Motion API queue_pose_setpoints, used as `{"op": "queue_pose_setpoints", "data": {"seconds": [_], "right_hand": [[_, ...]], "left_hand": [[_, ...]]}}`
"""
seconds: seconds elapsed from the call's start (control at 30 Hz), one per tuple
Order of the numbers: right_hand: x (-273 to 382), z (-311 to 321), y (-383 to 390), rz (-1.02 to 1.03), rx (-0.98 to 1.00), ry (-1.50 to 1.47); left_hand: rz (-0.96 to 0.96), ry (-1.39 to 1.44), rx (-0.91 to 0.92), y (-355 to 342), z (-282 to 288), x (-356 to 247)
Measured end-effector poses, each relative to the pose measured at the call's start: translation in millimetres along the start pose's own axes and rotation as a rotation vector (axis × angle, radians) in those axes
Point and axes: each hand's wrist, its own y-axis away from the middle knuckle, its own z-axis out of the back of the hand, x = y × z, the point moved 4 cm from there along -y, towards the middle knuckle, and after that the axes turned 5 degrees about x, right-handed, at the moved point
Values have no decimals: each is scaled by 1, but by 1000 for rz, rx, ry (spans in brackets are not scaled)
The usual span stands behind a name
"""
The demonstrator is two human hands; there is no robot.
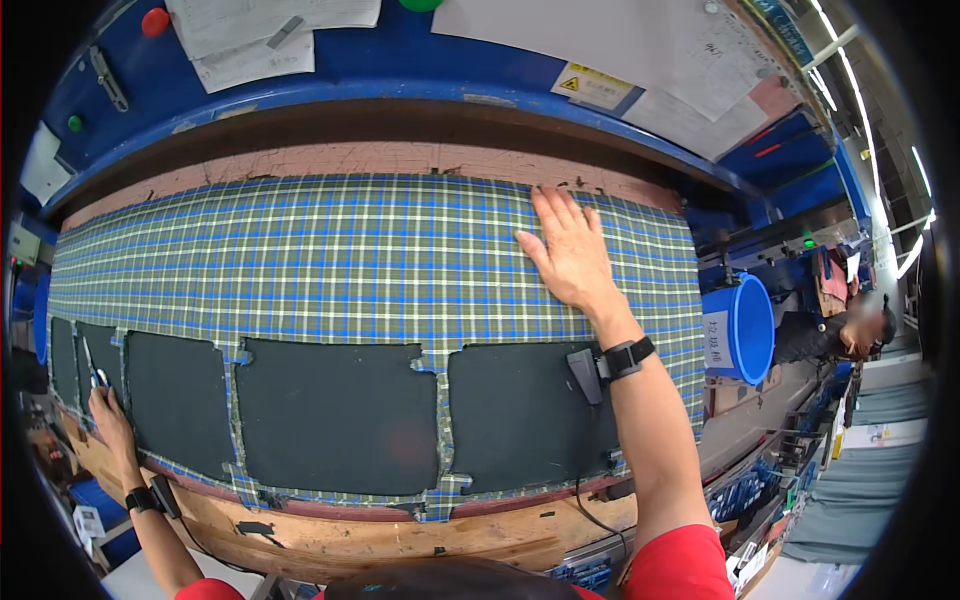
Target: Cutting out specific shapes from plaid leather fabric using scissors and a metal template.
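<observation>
Head view looks down on a checked cloth [330, 250], blue, green and white, which lies spread over a wide table [380, 160] with a worn wooden edge. Dark cut-out shapes [335, 415] show in the near part of the cloth. Right hand [568, 255] lies flat on the far side of the cloth, fingers spread and palm down. Left hand [108, 420] rests at the near left corner and touches small scissors [93, 372]; if it grips them I cannot tell. Beside the table, on the right, stands a blue bucket [745, 328].
</observation>
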Motion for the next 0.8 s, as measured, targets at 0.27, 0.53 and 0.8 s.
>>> {"op": "queue_pose_setpoints", "data": {"seconds": [0.27,0.53,0.8], "right_hand": [[3,2,2,-13,-6,-6],[6,9,10,7,-137,-93],[7,14,12,-17,-54,-85]], "left_hand": [[160,176,0,-17,21,45],[496,1477,-233,-34,98,118],[25,1494,-205,-160,245,-87]]}}
